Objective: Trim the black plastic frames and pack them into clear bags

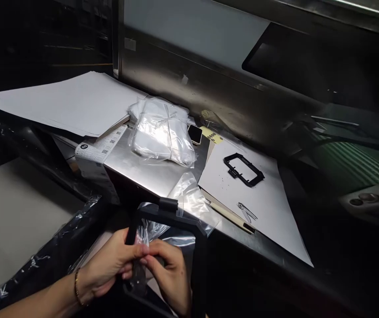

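Note:
A black plastic frame (183, 221) with a small block on its top bar stands tilted in front of me. My left hand (110, 263), a bracelet at its wrist, is closed around the frame's left side, hiding part of that bar. Inside the opening shows my right hand (171, 269), thumb and forefinger pinched on crumpled clear plastic, seemingly a thin bag (189, 194). Fingertips of both hands meet there. A second, similar black frame (244, 170) lies on white sheets (275, 207), near nail clippers (247, 212) and a few dark crumbs.
A bundle of clear plastic bags (163, 132) rests on the metal bench (130, 165), a phone or small screened device (195, 134) behind it. Left is a paper stack (66, 101). A pale-handled tool (231, 216) lies at the front edge. Black plastic lines a box (86, 221) below.

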A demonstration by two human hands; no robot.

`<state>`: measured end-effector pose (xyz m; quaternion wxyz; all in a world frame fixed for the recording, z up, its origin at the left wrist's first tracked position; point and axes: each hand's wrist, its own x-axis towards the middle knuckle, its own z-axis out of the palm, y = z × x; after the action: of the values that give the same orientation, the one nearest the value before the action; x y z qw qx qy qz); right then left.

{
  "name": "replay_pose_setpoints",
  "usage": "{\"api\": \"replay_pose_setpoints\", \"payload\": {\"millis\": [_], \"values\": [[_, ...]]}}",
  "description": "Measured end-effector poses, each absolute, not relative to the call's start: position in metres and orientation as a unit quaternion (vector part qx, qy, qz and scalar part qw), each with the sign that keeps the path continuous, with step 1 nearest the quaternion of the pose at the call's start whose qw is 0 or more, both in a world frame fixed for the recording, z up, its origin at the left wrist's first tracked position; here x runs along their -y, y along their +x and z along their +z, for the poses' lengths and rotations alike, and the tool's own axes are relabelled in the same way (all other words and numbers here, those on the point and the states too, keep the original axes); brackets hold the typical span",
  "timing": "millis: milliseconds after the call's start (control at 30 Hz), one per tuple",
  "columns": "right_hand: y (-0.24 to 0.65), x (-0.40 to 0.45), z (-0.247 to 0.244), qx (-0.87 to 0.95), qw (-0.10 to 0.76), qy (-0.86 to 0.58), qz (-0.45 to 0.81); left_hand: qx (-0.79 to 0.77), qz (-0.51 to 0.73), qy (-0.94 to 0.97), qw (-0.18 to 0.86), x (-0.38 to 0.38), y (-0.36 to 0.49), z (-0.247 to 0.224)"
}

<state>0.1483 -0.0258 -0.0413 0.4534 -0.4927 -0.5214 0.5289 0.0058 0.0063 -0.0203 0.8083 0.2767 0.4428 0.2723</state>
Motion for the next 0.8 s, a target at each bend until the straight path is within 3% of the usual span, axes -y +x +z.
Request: {"api": "replay_pose_setpoints", "payload": {"millis": [167, 367, 567, 700, 800], "values": [[0.170, 0.041, -0.072, 0.279, 0.570, -0.484, 0.602, -0.490, 0.296, 0.274, 0.773, -0.003, -0.026, -0.040], [0.190, 0.060, -0.087, 0.120, 0.627, -0.454, 0.622, -0.485, 0.221, 0.339, 0.775, -0.003, -0.041, -0.074], [0.213, 0.049, -0.088, 0.135, 0.659, -0.474, 0.568, -0.464, 0.215, 0.404, 0.759, -0.009, -0.060, -0.063], [0.216, 0.034, -0.084, 0.217, 0.635, -0.497, 0.550, -0.431, 0.024, 0.484, 0.761, -0.019, -0.046, -0.050], [0.208, 0.026, -0.071, 0.310, 0.580, -0.510, 0.555, -0.401, -0.018, 0.500, 0.767, -0.028, -0.017, -0.056]]}}
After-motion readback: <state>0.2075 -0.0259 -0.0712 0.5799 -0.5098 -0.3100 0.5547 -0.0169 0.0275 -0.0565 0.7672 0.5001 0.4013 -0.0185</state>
